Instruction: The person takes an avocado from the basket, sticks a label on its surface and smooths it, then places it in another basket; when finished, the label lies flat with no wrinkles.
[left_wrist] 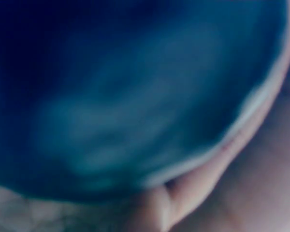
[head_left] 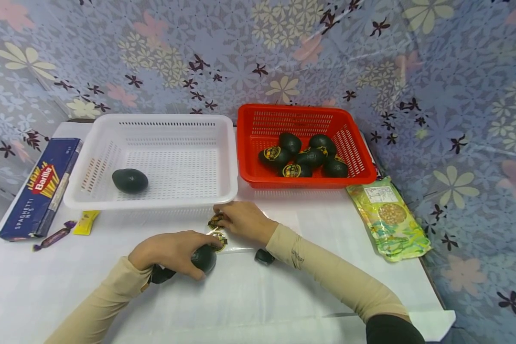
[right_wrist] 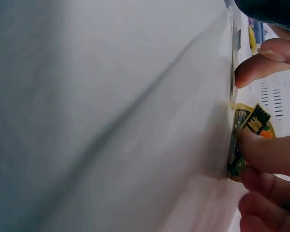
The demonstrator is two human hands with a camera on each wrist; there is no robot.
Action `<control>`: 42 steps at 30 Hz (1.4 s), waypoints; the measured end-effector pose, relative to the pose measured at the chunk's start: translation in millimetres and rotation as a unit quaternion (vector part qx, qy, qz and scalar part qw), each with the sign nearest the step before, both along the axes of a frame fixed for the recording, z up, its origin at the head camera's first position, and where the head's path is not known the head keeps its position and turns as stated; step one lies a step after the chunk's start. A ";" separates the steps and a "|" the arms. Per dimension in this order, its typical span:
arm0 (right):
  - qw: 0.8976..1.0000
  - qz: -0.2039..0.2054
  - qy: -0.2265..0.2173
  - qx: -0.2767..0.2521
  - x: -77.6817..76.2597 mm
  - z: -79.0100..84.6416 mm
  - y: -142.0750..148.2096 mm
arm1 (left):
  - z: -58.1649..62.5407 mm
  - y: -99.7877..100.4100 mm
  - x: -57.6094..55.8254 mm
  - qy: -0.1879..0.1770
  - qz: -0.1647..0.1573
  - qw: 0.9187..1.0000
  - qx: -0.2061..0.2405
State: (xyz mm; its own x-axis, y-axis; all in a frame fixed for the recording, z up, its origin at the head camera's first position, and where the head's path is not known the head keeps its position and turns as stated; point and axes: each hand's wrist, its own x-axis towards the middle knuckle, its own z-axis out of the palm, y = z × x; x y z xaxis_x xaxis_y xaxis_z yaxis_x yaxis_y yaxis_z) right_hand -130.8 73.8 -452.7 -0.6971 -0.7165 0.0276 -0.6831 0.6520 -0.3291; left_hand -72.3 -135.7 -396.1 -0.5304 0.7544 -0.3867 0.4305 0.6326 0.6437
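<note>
My left hand [head_left: 165, 252] grips a dark green avocado [head_left: 204, 259] just above the white tabletop; the fruit fills most of the left wrist view. Its forefinger reaches past the avocado onto a round black-and-gold sticker [head_left: 220, 239] on a clear backing sheet [head_left: 241, 247]. Bent over the sheet's far edge, my right hand [head_left: 246, 220] pinches a second sticker [head_left: 215, 221] between thumb and fingers. In the right wrist view this sticker [right_wrist: 255, 119] stands up from the sheet, partly covered by the fingertips. Left fingers [right_wrist: 261, 67] press the sheet close by.
A white basket [head_left: 155, 204] behind the hands holds one plain avocado [head_left: 130, 181]. Several avocados, some with stickers, lie in the red basket [head_left: 309, 181]. A spaghetti box [head_left: 40, 191], wrapped candies [head_left: 86, 222] and a green-yellow packet [head_left: 389, 220] lie at the sides.
</note>
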 end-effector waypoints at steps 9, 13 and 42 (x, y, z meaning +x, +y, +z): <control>0.999 0.015 0.041 -0.016 1.5 -0.9 2.2 | -0.9 -2.3 1.6 0.009 -0.002 1.000 0.009; 0.999 0.008 0.037 -0.024 5.3 2.3 9.7 | -1.1 -2.1 1.3 0.004 0.003 1.000 0.003; 0.778 -0.215 -0.351 -0.474 29.9 94.9 94.6 | 32.9 -22.8 -9.4 -0.157 0.128 0.902 0.381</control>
State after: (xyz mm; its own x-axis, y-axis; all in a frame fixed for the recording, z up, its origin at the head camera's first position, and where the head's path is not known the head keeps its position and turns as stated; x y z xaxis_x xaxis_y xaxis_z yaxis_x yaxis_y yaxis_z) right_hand -100.9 168.4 -357.8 -0.9485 -0.3024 -0.0947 0.0971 0.0073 -0.9952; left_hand -81.8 -158.5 -363.1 -0.6792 0.7333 0.0313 0.0541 0.0074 0.9985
